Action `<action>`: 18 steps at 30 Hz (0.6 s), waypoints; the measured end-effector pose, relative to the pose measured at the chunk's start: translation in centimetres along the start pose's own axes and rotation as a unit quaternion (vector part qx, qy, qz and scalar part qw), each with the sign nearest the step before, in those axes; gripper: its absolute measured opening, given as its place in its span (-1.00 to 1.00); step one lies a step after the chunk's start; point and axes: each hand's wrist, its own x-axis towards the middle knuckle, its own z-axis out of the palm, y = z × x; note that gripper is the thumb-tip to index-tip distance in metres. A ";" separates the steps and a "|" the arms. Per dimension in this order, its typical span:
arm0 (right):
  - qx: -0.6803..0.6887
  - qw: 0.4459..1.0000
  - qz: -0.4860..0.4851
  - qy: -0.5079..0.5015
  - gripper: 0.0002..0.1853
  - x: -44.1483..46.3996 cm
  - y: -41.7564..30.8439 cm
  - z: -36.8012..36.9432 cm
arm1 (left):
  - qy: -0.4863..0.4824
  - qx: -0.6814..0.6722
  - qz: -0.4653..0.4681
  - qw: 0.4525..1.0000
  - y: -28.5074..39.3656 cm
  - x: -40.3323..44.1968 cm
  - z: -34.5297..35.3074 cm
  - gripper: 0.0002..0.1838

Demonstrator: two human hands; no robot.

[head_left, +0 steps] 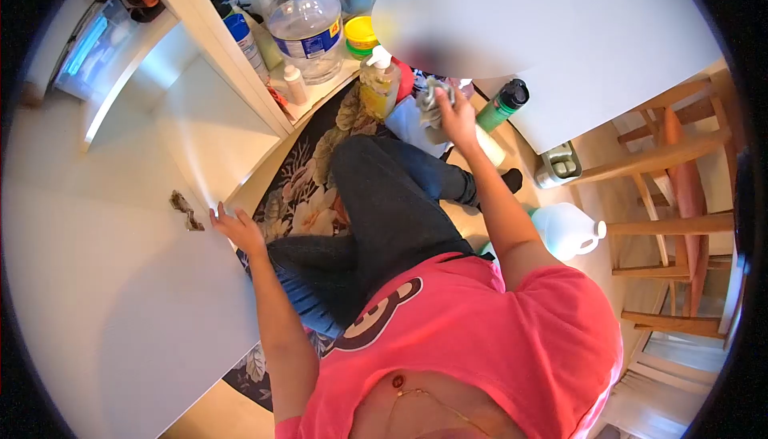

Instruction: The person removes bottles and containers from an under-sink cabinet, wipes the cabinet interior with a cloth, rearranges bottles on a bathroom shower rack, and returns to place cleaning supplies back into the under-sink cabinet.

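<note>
My right hand [458, 119] is closed around a crumpled grey cloth [434, 104], held above bottles grouped on the floor. Close by stand a pump bottle of yellowish liquid [378, 91] and a green bottle with a black cap [504, 103]. My left hand [240, 229] has its fingers apart at the edge of a white cabinet door [160, 279], beside its ornate metal handle [187, 210]. I cannot tell how firmly those fingers touch the door.
Inside the open cabinet stand a large clear jug with a blue lid [306, 31], a yellow tub [362, 33] and several bottles. A white jug [566, 231] and an egg carton [558, 165] sit right, near wooden chairs [672, 223]. A floral mat [308, 175] lies underneath.
</note>
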 end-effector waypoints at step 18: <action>-0.180 0.977 -0.111 -0.008 -0.66 2.5 3.0 1.2 | -0.038 -0.074 -0.051 0.995 0.0 0.0 0.4 -0.56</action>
